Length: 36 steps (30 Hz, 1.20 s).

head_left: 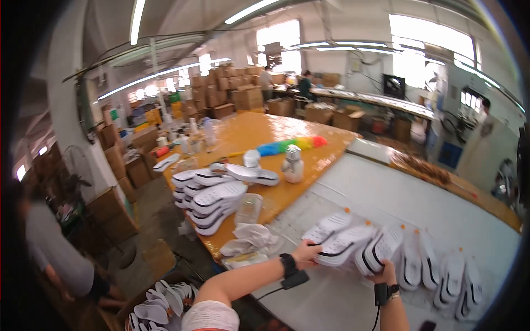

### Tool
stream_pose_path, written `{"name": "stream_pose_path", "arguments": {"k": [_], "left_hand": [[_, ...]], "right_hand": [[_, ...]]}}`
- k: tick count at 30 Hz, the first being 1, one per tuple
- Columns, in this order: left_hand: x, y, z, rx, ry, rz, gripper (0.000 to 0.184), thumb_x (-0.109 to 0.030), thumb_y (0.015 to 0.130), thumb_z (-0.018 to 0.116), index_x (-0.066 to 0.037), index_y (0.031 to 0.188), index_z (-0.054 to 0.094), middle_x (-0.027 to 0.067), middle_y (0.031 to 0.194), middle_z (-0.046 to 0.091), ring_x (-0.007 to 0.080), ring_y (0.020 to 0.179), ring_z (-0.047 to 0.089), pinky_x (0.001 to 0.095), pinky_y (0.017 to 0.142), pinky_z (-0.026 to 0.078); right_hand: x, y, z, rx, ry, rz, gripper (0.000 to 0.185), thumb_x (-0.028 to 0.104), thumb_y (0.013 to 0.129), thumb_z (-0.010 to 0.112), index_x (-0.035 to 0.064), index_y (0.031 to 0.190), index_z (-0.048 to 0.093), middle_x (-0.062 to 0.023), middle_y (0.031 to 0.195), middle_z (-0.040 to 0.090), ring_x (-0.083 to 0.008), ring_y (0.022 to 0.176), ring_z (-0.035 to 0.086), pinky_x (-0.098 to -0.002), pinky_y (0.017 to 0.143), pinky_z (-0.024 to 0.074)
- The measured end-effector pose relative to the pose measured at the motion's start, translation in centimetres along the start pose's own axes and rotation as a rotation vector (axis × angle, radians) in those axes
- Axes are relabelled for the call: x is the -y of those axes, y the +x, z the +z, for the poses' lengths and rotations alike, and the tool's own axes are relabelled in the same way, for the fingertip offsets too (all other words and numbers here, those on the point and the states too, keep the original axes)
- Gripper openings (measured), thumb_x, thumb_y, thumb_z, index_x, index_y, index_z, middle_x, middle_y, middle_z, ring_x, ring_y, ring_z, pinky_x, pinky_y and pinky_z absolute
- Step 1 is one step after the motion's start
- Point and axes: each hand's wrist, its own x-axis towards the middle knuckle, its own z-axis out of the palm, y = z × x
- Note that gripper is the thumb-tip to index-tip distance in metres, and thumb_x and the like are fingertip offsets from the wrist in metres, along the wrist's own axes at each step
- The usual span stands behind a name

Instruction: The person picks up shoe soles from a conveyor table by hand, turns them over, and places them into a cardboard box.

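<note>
Heaped soles (152, 313) lie at lower left; stacked soles (220, 197) sit left of centre on the orange desk (243, 128); below centre, the left hand (306, 254) pinches a striped sole's (346, 243) near end; the right hand (384, 272) grips at least one white sole (388, 241); more soles (452, 277) line the pale desk (381, 179), lower right.

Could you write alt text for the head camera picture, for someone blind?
A person's left hand and right hand hold white shoes at a pale table, with more shoes lined up to the right. Stacked shoes and a rainbow duster lie on the orange table beyond.
</note>
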Motion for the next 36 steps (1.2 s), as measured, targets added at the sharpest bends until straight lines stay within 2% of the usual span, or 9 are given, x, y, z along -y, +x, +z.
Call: {"name": "stream_pose_path", "arguments": {"k": [6,16,19,22,26,28,30,33,36], "left_hand": [[4.2,-9.6,0.3,0.04,-0.049,0.063,0.054,-0.007,0.076,0.063,-0.009,0.118,0.03,0.0128,0.102,0.05,0.0216,0.086,0.057,0.0393,0.067,0.052],[12.0,-20.0,0.9,0.184,0.105,-0.038,0.063,-0.021,0.077,0.07,-0.004,0.124,0.031,0.009,0.089,0.054,0.015,0.076,0.056,0.0255,0.066,0.048],[9.8,-19.5,-2.2,0.005,0.799,0.347,0.058,-0.026,0.079,0.067,-0.003,0.123,0.037,0.0087,0.088,0.052,0.0143,0.073,0.053,0.0254,0.063,0.047],[10.4,-16.0,-4.6,-0.243,0.925,0.55,0.066,-0.028,0.076,0.069,0.0,0.125,0.035,0.0146,0.105,0.048,0.0154,0.078,0.053,0.0268,0.061,0.047],[11.4,-11.9,-4.4,-0.027,0.449,0.156,0.07,-0.019,0.075,0.068,-0.001,0.13,0.027,0.016,0.116,0.045,0.0195,0.087,0.055,0.0304,0.065,0.049],[10.4,-11.4,-4.4,0.046,0.433,0.104,0.068,-0.012,0.076,0.065,-0.005,0.131,0.025,0.0149,0.119,0.045,0.0226,0.095,0.055,0.0351,0.07,0.051],[8.1,-11.0,-5.5,0.236,-0.009,-0.064,0.06,-0.003,0.075,0.059,-0.003,0.129,0.031,0.0126,0.112,0.052,0.0226,0.1,0.056,0.0362,0.079,0.05],[4.2,-12.1,-5.1,0.372,-0.238,-0.016,0.058,0.0,0.076,0.056,-0.003,0.129,0.032,0.0112,0.117,0.051,0.0227,0.105,0.054,0.0385,0.089,0.044],[0.3,-14.7,-2.6,0.387,-0.222,0.099,0.058,0.001,0.076,0.054,-0.003,0.13,0.031,0.0115,0.121,0.049,0.0229,0.107,0.052,0.0379,0.093,0.041]], "right_hand": [[-1.5,-16.3,6.6,0.003,-0.004,-0.19,0.046,0.009,0.071,0.051,0.0054,0.117,0.046,-0.0104,0.111,0.055,-0.0309,0.099,0.054,-0.0526,0.084,0.0429],[-5.6,-22.8,9.3,0.017,-0.181,-0.307,0.057,-0.006,0.069,0.053,0.001,0.124,0.037,-0.0106,0.111,0.055,-0.0225,0.098,0.057,-0.0356,0.086,0.046],[-7.5,-21.9,10.1,0.113,-0.495,-0.396,0.066,-0.001,0.074,0.055,-0.001,0.133,0.025,-0.0115,0.125,0.044,-0.0196,0.114,0.045,-0.0322,0.097,0.0352],[-10.0,-20.1,9.7,0.147,-0.716,-0.52,0.071,0.007,0.077,0.057,-0.0034,0.136,0.018,-0.0161,0.129,0.04,-0.0224,0.119,0.04,-0.0319,0.098,0.0333],[-10.1,-19.1,8.7,0.143,-0.902,-0.504,0.074,0.019,0.079,0.06,-0.0078,0.134,0.017,-0.021,0.129,0.039,-0.0245,0.12,0.038,-0.0324,0.1,0.0301],[-7.7,-19.8,8.3,0.099,-0.844,-0.347,0.07,0.016,0.081,0.06,-0.0047,0.135,0.02,-0.0178,0.132,0.036,-0.0227,0.123,0.035,-0.0317,0.101,0.0292],[-5.0,-20.6,7.5,0.074,-0.785,-0.189,0.067,0.013,0.082,0.06,-0.0016,0.135,0.023,-0.0146,0.135,0.034,-0.021,0.126,0.032,-0.031,0.102,0.0283],[-1.0,-18.4,2.0,-0.379,-1.029,-0.661,0.049,0.021,0.083,0.059,0.002,0.124,0.041,-0.0102,0.121,0.046,-0.0203,0.115,0.041,-0.0357,0.094,0.0352],[2.7,-15.5,-3.0,-0.617,-0.247,-0.378,0.034,0.026,0.078,0.06,0.007,0.105,0.052,-0.0056,0.106,0.049,-0.0165,0.097,0.043,-0.0348,0.08,0.0332]]}}
